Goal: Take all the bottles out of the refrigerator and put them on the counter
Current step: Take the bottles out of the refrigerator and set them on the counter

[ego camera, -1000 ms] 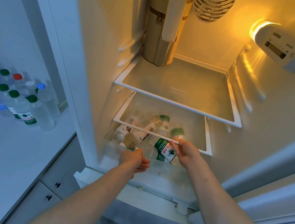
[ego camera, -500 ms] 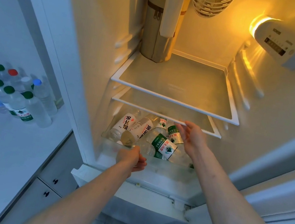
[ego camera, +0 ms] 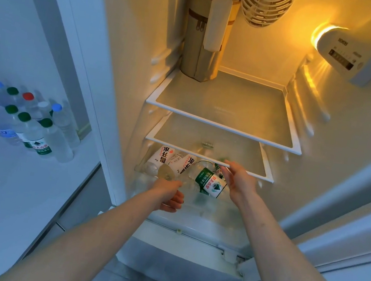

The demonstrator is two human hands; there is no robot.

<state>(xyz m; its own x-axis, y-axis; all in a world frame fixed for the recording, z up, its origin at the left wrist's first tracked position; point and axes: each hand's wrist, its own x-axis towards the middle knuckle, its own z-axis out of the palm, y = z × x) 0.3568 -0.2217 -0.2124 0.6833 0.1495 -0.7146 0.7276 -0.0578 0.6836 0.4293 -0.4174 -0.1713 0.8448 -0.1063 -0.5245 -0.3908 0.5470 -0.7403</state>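
Already out: a cluster of bottles [ego camera: 25, 122] stands upright on the worktop [ego camera: 4, 198], left of the refrigerator [ego camera: 129, 61].
Left inside: several bottles lie on their sides in the clear drawer [ego camera: 215, 209], a green-labelled bottle [ego camera: 210, 184] and white-labelled ones [ego camera: 165, 156] among them.
Left hand [ego camera: 168, 194]: fingers curled over the drawer's front edge, gripping it.
Right hand [ego camera: 237, 177]: fingers fairly straight, reaching under the lower shelf [ego camera: 202, 152]; holding nothing.
Upper shelf [ego camera: 225, 124]: only a tan zip case [ego camera: 200, 47].
Progress: well along, by my judgement.
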